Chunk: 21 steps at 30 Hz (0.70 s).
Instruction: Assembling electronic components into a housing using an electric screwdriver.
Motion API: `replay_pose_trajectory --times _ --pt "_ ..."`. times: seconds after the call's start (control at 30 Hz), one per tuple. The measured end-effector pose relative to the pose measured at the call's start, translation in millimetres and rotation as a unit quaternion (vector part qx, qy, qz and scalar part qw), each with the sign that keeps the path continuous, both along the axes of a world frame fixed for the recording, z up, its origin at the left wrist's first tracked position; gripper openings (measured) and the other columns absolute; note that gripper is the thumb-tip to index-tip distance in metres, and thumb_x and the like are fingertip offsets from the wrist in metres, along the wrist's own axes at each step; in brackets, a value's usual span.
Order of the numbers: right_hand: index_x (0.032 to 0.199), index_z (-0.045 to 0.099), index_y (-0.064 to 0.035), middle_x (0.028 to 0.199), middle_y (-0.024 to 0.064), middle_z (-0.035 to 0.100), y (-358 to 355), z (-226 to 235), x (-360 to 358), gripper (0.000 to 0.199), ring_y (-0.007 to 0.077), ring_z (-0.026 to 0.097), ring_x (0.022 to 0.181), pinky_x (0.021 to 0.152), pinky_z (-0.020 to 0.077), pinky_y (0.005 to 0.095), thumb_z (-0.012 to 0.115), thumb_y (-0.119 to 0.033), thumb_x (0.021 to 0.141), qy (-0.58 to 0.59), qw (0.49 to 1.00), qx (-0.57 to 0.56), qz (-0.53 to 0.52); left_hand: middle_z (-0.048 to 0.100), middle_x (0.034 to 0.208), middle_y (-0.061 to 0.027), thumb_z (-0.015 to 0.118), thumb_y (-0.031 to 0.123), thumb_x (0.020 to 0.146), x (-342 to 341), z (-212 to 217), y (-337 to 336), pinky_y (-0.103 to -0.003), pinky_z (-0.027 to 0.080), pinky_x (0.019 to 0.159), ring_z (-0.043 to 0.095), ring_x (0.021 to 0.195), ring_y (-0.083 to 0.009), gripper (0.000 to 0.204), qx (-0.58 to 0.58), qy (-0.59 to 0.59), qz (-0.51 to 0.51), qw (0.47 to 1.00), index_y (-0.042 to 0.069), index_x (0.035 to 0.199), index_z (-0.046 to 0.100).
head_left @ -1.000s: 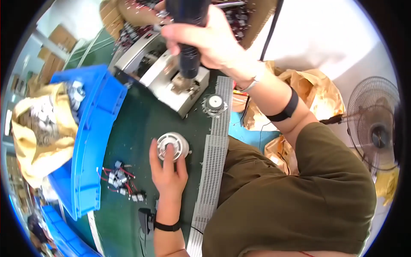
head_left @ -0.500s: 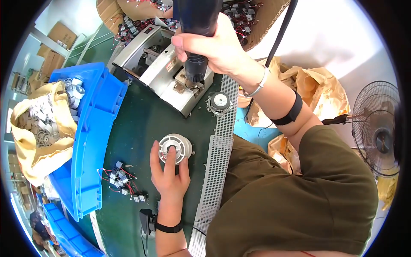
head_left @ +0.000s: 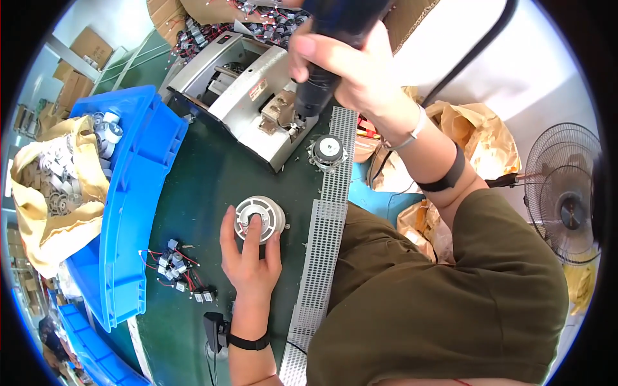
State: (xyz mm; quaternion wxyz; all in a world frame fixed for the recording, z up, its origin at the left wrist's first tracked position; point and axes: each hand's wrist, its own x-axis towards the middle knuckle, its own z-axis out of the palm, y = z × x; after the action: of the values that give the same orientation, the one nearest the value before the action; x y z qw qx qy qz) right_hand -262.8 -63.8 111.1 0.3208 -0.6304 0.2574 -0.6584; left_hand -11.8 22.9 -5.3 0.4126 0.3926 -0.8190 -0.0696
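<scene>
My right hand [head_left: 360,74] wraps round a black power screwdriver [head_left: 318,83], which leans with its lower end at the front of a grey metal machine [head_left: 254,122], seemingly a screw feeder. Below, on the green work surface, my left hand [head_left: 251,270] grips a white round plastic housing [head_left: 277,209]. One finger presses into its middle, on a part mostly hidden beneath it; the other visible fingers sit against the rim. Between machine and perforated strip stands another round white-topped part [head_left: 329,149] with a dark side.
Left of my left hand lies a cluster of small wired parts [head_left: 172,262]. A blue crate [head_left: 125,219] holds white rings and a yellow bag [head_left: 29,225]. A black plug-like device [head_left: 215,329] sits by my left wrist. A perforated strip [head_left: 322,244] edges the surface; a fan [head_left: 566,193] stands right.
My right hand has shifted right with the screwdriver, which now tilts more, its lower end at the machine's front corner. My left hand stays on the housing.
</scene>
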Motion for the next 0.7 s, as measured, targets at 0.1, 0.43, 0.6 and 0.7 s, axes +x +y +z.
replay_pose_trajectory --times 0.1,0.43,0.6,0.7 --pt "0.102 0.050 0.0040 0.067 0.0068 0.057 -2.9 6.6 11.7 0.028 0.0132 0.054 0.056 0.054 0.0447 0.0268 0.062 -0.001 0.077 -0.055 0.997 0.044 0.007 0.042 0.126 -0.0247 0.067 0.001 0.073 1.3 0.2 0.6 -0.042 0.046 0.090 0.050 0.112 -0.0400 0.035 0.021 0.002 -0.003 1.000 -0.001 0.107 0.060" --pt "0.103 0.051 0.0026 0.068 0.0041 0.058 -7.1 1.8 14.7 0.035 0.0090 0.054 0.055 0.053 0.0440 0.0236 0.066 0.000 0.072 -0.023 0.998 0.045 -0.038 0.043 0.126 -0.0245 0.067 0.000 0.074 -0.1 1.8 0.4 -0.041 0.046 0.090 0.050 0.112 -0.0393 0.035 0.025 0.001 -0.001 1.000 -0.001 0.108 0.060" --pt "0.111 0.046 0.0025 0.072 0.0048 0.058 -16.0 -3.5 1.5 0.048 0.0102 0.055 0.059 0.055 0.0446 0.0242 0.069 -0.003 0.069 0.248 0.919 -0.252 -0.176 0.042 0.127 -0.0246 0.067 0.000 0.074 -2.4 -0.3 -0.9 -0.041 0.046 0.090 0.051 0.112 -0.0394 0.035 0.023 0.006 -0.011 1.000 -0.001 0.108 0.059" --pt "0.108 0.048 0.0050 0.065 0.0085 0.057 -3.9 -11.3 14.0 0.033 0.0151 0.055 0.057 0.057 0.0459 0.0282 0.061 -0.001 0.078 -0.019 1.000 0.017 0.008 0.045 0.124 -0.0249 0.070 0.005 0.072 0.5 -2.5 -2.4 -0.040 0.049 0.084 0.054 0.106 -0.0393 0.037 -0.001 0.000 -0.004 1.000 0.002 0.107 0.060"
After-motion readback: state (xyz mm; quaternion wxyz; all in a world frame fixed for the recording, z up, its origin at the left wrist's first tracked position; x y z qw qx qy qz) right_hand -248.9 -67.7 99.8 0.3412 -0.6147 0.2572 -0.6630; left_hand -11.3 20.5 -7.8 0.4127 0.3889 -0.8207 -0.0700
